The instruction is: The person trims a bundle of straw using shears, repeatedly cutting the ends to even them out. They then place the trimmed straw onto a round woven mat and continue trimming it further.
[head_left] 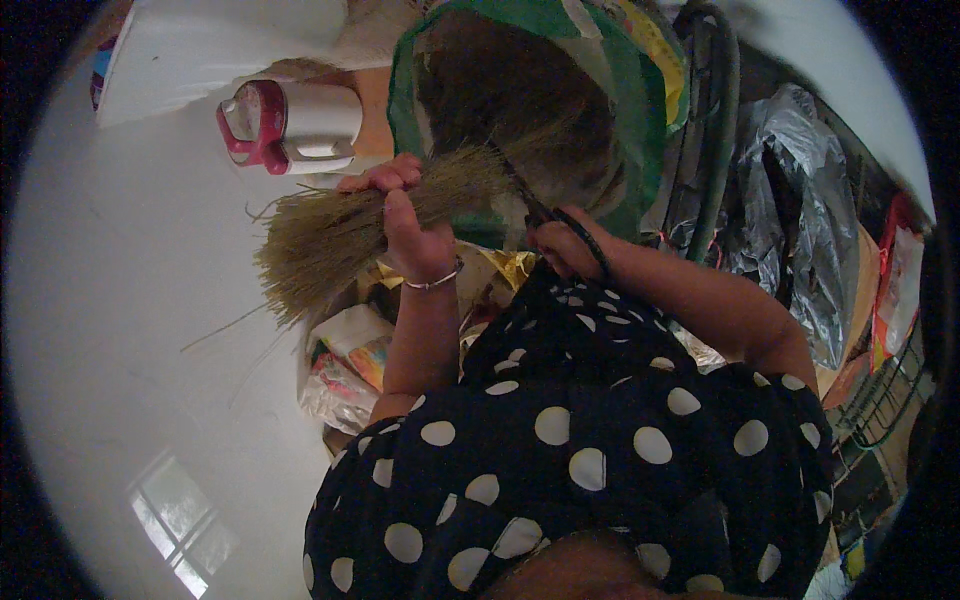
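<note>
My left hand point(409, 225) grips a thick bundle of dry, straw-like stalks point(322, 240), its cut-looking ends fanning out to the left. My right hand point(566, 244) holds a pair of dark-handled scissors point(529, 196) whose blades point up and left, at the thin right end of the bundle. How far apart the blades are cannot be made out. Below that end gapes a large green bag point(637, 172) holding a brown, fibrous mass point(510, 82). A single long stalk sticks out of the bundle towards the lower left.
A silver jug with a red lid and handle point(319, 127) lies left of the bag. A glossy white surface point(135, 262) fills the left side. Crumpled plastic packaging point(345, 382) sits under my left arm. To the right are a dark green hose-like tube point(716, 150), grey plastic bags point(802, 195) and a wire rack point(892, 397).
</note>
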A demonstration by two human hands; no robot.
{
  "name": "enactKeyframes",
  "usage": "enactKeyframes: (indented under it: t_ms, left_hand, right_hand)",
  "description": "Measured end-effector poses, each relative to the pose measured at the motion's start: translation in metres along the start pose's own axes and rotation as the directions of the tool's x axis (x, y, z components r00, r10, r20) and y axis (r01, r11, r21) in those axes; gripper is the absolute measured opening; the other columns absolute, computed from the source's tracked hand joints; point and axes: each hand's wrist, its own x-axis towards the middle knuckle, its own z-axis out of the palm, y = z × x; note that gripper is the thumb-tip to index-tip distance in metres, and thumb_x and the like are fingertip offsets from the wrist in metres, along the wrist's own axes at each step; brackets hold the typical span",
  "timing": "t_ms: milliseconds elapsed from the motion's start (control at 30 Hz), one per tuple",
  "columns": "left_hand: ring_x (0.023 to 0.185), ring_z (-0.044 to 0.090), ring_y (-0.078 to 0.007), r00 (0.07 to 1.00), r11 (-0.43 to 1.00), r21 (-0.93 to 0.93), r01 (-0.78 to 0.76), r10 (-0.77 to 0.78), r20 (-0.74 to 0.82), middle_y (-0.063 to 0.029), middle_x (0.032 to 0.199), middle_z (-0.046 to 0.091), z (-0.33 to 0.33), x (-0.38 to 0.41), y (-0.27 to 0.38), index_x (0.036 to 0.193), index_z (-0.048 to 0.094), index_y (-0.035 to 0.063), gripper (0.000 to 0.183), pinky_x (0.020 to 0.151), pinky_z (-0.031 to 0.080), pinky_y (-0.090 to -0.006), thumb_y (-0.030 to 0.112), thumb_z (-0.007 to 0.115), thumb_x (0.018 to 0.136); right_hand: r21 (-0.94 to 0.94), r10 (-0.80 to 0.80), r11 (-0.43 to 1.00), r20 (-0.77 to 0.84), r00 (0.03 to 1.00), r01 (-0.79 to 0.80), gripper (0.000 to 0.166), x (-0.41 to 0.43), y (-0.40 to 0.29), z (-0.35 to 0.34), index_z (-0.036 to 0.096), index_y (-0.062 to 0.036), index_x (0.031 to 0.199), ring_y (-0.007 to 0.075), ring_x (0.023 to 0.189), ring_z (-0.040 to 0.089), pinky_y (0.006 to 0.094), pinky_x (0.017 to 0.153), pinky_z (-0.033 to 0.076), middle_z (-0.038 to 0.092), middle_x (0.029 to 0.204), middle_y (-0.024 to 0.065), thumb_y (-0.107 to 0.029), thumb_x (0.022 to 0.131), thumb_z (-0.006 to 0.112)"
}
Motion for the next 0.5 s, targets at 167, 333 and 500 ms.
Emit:
enactKeyframes:
  t_ms: [167,333,500]
  left_hand:
    - [0.08,0.049,-0.0172,0.989,0.991,0.057,0.121,-0.116,-0.092,-0.0044,0.082,0.05,-0.01,-0.01,0.002,0.106,0.042,0.0104,0.029,0.086,0.039,-0.0398,0.005,0.05,0.079]
    - [0.077,0.046,-0.0161,0.966,0.966,-0.079,0.246,-0.251,-0.062,-0.003,0.082,0.049,-0.003,-0.024,0.012,0.103,0.041,0.0107,0.03,0.083,0.038,-0.0383,0.002,0.052,0.077]
    - [0.078,0.046,-0.0168,0.97,0.971,-0.042,0.235,-0.237,-0.049,-0.0032,0.081,0.049,-0.004,-0.022,0.008,0.103,0.041,0.0109,0.029,0.084,0.037,-0.0386,0.003,0.051,0.078]
  right_hand:
    - [0.121,0.166,0.98,-0.046,0.985,-0.16,0.025,-0.001,0.015,0.005,0.049,-0.006,0.064,0.0143,0.043,0.044,0.0285,0.041,0.032,0.046,0.052,0.0035,-0.025,0.079,0.054]
    - [0.174,0.175,0.967,0.07,0.982,-0.185,0.026,-0.005,-0.009,-0.003,0.05,-0.0069,0.066,0.0132,0.05,0.044,0.0268,0.047,0.033,0.047,0.056,0.0025,-0.029,0.08,0.052]
    - [0.22,0.173,0.958,0.06,0.983,-0.182,0.022,0.004,0.018,-0.003,0.05,-0.0065,0.071,0.012,0.05,0.042,0.0263,0.046,0.032,0.045,0.057,0.0027,-0.026,0.08,0.052]
